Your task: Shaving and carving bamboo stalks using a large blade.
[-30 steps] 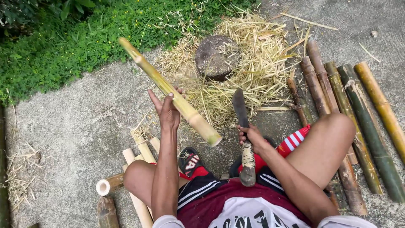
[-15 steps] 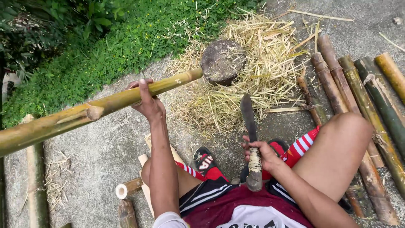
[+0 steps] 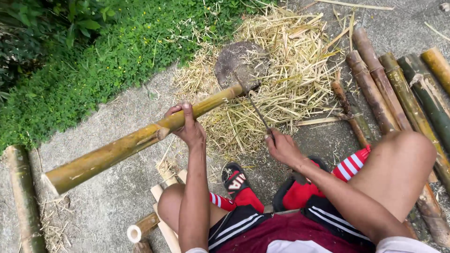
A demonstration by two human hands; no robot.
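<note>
Left hand (image 3: 190, 125) grips bamboo pole (image 3: 136, 143) on stone block (image 3: 241, 63); right hand (image 3: 281, 147) clenches knife (image 3: 258, 110) at pole's end, not yet split; shavings (image 3: 290, 70) piled.

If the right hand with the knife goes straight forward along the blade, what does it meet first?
The right hand points its knife up toward the bamboo pole, whose end lies on the stone. The blade would likely meet that pole end first, though depth is unclear.

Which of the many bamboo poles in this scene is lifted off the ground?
The long yellowish bamboo pole gripped by the left hand, its far end resting on the stone block. The other poles lie flat on the concrete at the right.
</note>
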